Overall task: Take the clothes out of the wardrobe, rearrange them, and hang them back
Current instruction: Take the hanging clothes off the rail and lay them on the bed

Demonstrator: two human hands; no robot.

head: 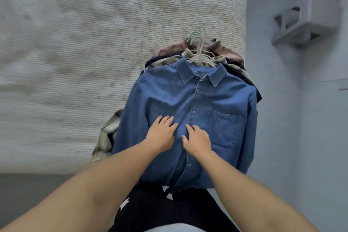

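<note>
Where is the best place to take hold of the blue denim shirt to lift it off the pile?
Probably at its hanger hook, coming from the collar end, above the pile. The blue denim shirt lies flat and buttoned on top, still on its hanger, so the hook would carry it without creasing. Both the left hand and the right hand now rest flat on its front.

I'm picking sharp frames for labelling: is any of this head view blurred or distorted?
Head view: the denim shirt and both hands, left hand and right hand, are fairly sharp; the woven bedspread smears towards the left edge; wide-angle stretch enlarges the forearms; lighting is soft, without glare.
</note>
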